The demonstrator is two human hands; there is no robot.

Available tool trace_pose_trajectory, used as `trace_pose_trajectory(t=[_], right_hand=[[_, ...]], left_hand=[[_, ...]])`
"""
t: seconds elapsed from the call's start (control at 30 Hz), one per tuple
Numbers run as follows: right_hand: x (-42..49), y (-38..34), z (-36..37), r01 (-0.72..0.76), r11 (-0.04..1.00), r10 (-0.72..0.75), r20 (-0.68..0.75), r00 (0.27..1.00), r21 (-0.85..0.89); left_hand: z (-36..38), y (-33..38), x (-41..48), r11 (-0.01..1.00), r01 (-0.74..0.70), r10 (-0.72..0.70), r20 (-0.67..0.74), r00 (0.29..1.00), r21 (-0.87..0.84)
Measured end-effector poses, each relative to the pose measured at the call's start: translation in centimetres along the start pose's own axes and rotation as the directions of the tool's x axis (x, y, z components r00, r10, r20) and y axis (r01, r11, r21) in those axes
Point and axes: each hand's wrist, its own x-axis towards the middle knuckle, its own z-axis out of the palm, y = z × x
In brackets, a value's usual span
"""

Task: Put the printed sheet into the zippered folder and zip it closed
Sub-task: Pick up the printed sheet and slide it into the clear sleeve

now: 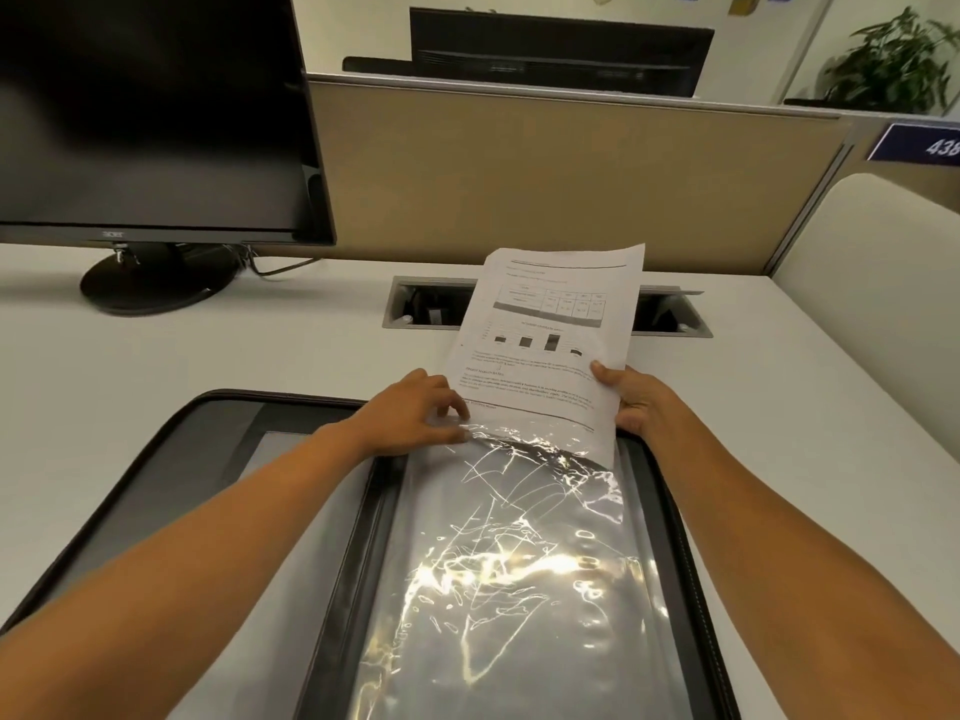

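Observation:
A black zippered folder point(156, 459) lies open flat on the white desk, both halves showing. On its right half is a shiny clear plastic sleeve point(509, 574). The printed sheet point(550, 330), white with a table, bar chart and text, stands tilted with its lower edge at the sleeve's top opening. My left hand point(415, 415) pinches the sleeve's top edge at its left corner. My right hand point(631, 400) grips the sheet's right edge, thumb on the front. Whether the sheet's bottom is inside the sleeve I cannot tell.
A black monitor point(150, 111) on a round stand sits at the back left. A cable slot point(415, 306) is cut into the desk behind the sheet. A tan partition point(545, 179) closes the back. A white rounded panel point(872, 262) stands at the right.

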Motion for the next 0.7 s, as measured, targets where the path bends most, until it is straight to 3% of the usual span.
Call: trace_pose_trajectory(t=[0.1,0.33,0.57,0.7], right_hand=[[0.0,-0.2,-0.2,-0.004,1.0,0.004,-0.001,1.0,-0.013],[0.1,-0.6,-0.4,-0.028,0.999,0.028,-0.005,1.0,-0.027],[0.3,-0.8,-0.4,-0.059,0.995,0.058,-0.014,0.998,-0.086],[0.3,-0.5,0.1,-0.079,0.983,0.078,-0.014,0.997,-0.168]], left_hand=[[0.6,0.6,0.7,0.998,0.005,-0.008,0.041,0.999,0.063],[-0.4,0.4,1.0,0.991,0.112,-0.107,0.066,0.992,-0.075],[-1.1,-0.7,0.2,0.979,0.168,-0.164,0.045,0.985,-0.111],[-1.0,-1.1,0.3,0.987,0.155,-0.155,-0.01,0.988,-0.034]])
